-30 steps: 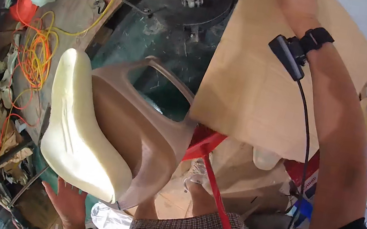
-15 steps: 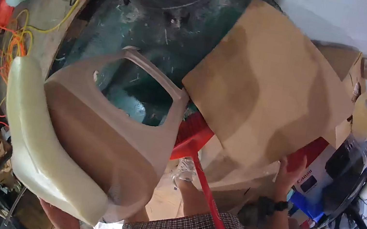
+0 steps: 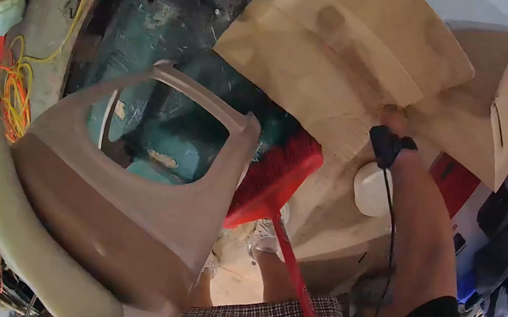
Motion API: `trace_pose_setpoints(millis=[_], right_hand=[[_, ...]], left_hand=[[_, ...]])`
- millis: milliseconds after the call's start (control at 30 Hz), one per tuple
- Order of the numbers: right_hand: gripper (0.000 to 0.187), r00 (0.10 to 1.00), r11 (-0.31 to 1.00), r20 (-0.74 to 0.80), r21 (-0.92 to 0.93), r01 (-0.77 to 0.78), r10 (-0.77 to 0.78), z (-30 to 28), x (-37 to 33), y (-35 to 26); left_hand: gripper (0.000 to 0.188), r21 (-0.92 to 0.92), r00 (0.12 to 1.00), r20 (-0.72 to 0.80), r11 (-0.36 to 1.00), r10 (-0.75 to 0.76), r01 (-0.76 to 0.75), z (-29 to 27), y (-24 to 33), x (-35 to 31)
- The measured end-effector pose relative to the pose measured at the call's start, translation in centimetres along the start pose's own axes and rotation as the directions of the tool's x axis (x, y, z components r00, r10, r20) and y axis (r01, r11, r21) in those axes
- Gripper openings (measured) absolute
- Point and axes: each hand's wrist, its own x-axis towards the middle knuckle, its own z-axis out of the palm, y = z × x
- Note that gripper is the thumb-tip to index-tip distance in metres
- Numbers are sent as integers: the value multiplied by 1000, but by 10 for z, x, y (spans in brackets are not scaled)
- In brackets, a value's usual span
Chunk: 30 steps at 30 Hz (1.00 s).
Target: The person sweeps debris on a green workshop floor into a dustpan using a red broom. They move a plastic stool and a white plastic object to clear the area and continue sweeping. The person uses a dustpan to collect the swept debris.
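Note:
My right hand reaches far forward against the cardboard sheet, which is bent along a crease; its fingers are blurred and partly hidden. A dark band with a thin black cord is round that wrist. To the left a long, curved, cream foam-like piece lies along the side of a brown moulded panel with a window-like opening. My left hand is out of sight, so I cannot tell whether it still supports the cream piece. A red broom leans across my checked clothing, its bristles beside the panel.
A white rounded object lies below my right wrist. An open cardboard box stands at the right, near black items. Orange and yellow cords hang at the left. A scuffed green surface lies behind the panel.
My right hand has moved forward from the cardboard's lower edge, and the sheet has shifted up and left and bent. The white rounded object now shows. My left hand has gone out of sight.

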Motion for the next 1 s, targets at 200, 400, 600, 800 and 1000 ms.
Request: trace_pose_setpoints(millis=[200, 400, 600, 800, 1000], right_hand=[[44, 967, 942, 173, 248, -225, 186, -112, -11, -44], [53, 930, 966, -366, 248, 73, 23, -104, 54, -74], [49, 984, 625, -159, 776, 78, 75, -33, 96, -56], [43, 960, 519, 63, 850, 92, -273, -74, -105, -112], [53, 872, 492, 240, 870, 1, -426, -146, -298, -129]], left_hand=[[59, -16, 993, -72, 996, -93, 92, 0, -15, 9], [59, -8, 985, -81, 988, -154, 154, 0, -15, 28], [60, -2, 981, -56, 982, -188, 188, 2, -20, 47], [60, -27, 977, -49, 978, -206, 205, -26, -26, 43], [60, -28, 974, 50, 974, -222, 224, -35, -18, 44]])
